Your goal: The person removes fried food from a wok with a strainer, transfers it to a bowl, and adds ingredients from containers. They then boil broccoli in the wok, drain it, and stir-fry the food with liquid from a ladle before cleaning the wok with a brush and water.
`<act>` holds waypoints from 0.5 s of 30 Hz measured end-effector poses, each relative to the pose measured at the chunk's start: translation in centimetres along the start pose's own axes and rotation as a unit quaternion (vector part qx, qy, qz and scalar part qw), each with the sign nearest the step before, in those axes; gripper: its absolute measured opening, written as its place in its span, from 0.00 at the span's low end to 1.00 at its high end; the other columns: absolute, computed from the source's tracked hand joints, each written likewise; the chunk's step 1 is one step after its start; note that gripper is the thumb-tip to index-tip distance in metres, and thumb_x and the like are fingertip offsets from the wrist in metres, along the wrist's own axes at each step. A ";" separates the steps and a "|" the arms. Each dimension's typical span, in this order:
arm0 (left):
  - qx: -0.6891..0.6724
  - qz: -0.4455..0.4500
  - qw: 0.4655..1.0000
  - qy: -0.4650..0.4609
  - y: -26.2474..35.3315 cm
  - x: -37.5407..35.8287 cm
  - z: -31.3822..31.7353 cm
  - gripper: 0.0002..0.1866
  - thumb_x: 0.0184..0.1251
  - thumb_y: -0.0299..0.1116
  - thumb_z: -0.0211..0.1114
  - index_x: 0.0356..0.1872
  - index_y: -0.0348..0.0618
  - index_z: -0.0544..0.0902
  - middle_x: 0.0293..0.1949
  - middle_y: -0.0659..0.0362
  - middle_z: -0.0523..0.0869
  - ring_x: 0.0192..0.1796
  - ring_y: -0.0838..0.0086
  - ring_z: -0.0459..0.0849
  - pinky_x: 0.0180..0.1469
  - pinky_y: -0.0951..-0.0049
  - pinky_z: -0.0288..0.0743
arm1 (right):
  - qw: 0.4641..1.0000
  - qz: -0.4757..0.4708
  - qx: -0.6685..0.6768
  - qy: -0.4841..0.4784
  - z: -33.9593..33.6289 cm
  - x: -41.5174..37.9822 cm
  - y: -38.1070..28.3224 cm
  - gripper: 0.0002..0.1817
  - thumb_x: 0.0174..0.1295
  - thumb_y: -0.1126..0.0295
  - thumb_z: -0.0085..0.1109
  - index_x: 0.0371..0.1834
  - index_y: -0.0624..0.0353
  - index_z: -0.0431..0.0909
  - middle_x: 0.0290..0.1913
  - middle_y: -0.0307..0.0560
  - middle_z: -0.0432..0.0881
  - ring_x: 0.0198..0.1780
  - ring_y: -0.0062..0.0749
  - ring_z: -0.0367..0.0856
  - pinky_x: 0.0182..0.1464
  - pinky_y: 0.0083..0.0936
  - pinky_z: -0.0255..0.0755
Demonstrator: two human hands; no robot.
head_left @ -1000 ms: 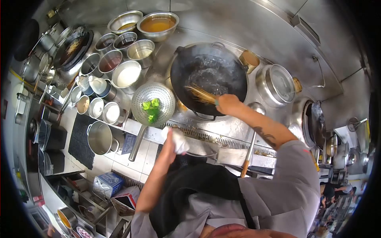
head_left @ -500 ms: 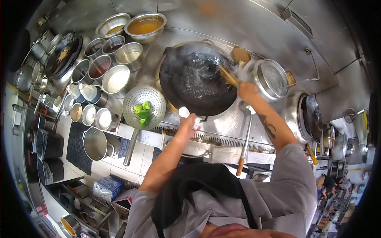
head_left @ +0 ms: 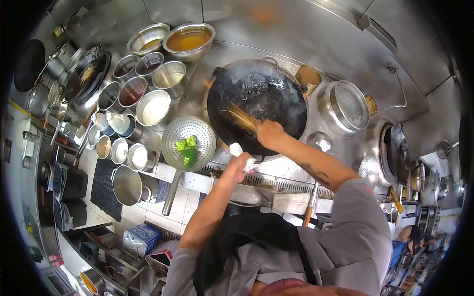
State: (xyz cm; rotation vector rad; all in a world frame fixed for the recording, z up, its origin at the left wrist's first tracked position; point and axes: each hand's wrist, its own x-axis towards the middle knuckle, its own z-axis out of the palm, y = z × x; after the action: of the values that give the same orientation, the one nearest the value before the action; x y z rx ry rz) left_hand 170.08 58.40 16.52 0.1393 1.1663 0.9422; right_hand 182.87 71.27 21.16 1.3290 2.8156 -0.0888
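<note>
A bamboo wok brush (head_left: 242, 119) is in my right hand (head_left: 270, 134), which reaches over the front of the black wok (head_left: 229, 96). The splayed bristles point left, low inside the wok. My left hand (head_left: 239, 165) is closed around a white cloth (head_left: 236, 148) at the wok's near rim, beside its front handle. Whether the cloth wraps that handle is hidden. Thin smoke or steam hangs over the wok, and its dark inner surface has shiny patches. A small orange flame (head_left: 208, 84) shows at the left rim.
Left of the wok, a perforated strainer (head_left: 170, 158) holds green broccoli (head_left: 186, 148). Several steel pots of sauces stand behind it, with a bowl of amber liquid (head_left: 188, 41). To the right are a ladle (head_left: 320, 141), a lidded-looking steel pot (head_left: 340, 108) and another wok (head_left: 398, 153).
My right hand has swept the brush from the wok's right side leftward and nearer to me. The pooled water seen earlier looks much reduced. My left hand keeps its hold at the rim.
</note>
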 end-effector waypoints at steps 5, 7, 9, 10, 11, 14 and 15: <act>-0.025 -0.003 1.000 -0.017 -0.1 -0.1 -0.1 0.09 0.61 0.33 0.58 0.38 0.40 0.75 0.30 0.57 0.80 0.30 0.68 0.81 0.22 0.69 0.73 | 0.990 0.135 -0.009 0.026 1.1 6.3 4.3 0.18 0.58 0.65 0.53 0.47 0.67 0.76 0.37 0.62 0.82 0.38 0.53 0.85 0.40 0.45 0.79; -0.022 0.002 1.000 -0.006 0.3 -0.4 0.3 0.09 0.62 0.33 0.57 0.38 0.41 0.75 0.30 0.57 0.80 0.30 0.69 0.80 0.22 0.69 0.73 | 0.990 0.140 0.021 0.013 0.3 7.0 1.6 0.19 0.58 0.65 0.53 0.48 0.69 0.76 0.38 0.63 0.82 0.38 0.53 0.85 0.40 0.45 0.79; -0.032 0.006 0.999 -0.005 -0.4 -0.1 0.1 0.08 0.62 0.34 0.57 0.38 0.42 0.75 0.29 0.58 0.80 0.30 0.69 0.80 0.21 0.69 0.73 | 0.991 0.119 0.053 0.016 0.1 4.4 -2.5 0.21 0.57 0.65 0.53 0.49 0.71 0.75 0.38 0.65 0.82 0.38 0.54 0.84 0.42 0.44 0.79; -0.031 0.006 0.999 -0.006 -0.5 -0.1 0.2 0.08 0.62 0.34 0.57 0.38 0.42 0.75 0.29 0.58 0.80 0.30 0.69 0.80 0.21 0.69 0.73 | 0.994 0.092 0.051 0.044 -0.2 2.4 -4.2 0.22 0.57 0.65 0.53 0.49 0.72 0.74 0.39 0.66 0.82 0.38 0.55 0.84 0.43 0.44 0.79; -0.033 0.005 0.999 -0.006 -0.5 0.0 0.3 0.08 0.62 0.34 0.57 0.38 0.42 0.75 0.29 0.58 0.79 0.30 0.69 0.80 0.20 0.69 0.73 | 0.996 0.066 0.044 0.032 -0.4 1.4 -4.9 0.22 0.57 0.65 0.53 0.50 0.72 0.74 0.38 0.67 0.82 0.38 0.56 0.84 0.44 0.44 0.78; -0.061 0.022 0.998 -0.012 -0.3 -0.1 0.0 0.08 0.61 0.34 0.59 0.38 0.43 0.75 0.28 0.59 0.79 0.29 0.70 0.79 0.21 0.68 0.73 | 0.995 0.082 0.053 -0.024 -2.9 4.0 -3.2 0.16 0.57 0.69 0.50 0.44 0.66 0.80 0.39 0.65 0.83 0.42 0.54 0.84 0.44 0.43 0.79; -0.052 0.003 0.999 -0.011 -0.2 -0.3 -0.2 0.08 0.61 0.34 0.59 0.38 0.44 0.75 0.28 0.59 0.79 0.29 0.70 0.79 0.21 0.69 0.72 | 0.990 0.127 0.065 -0.013 -3.6 6.0 -1.4 0.13 0.57 0.69 0.51 0.37 0.65 0.83 0.37 0.62 0.84 0.41 0.52 0.85 0.42 0.41 0.80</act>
State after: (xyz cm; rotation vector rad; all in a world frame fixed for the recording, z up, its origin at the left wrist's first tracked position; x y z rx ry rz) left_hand 170.04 58.02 16.54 0.0688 1.0952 1.0012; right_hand 177.97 75.21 24.54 1.6887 2.6312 -0.2867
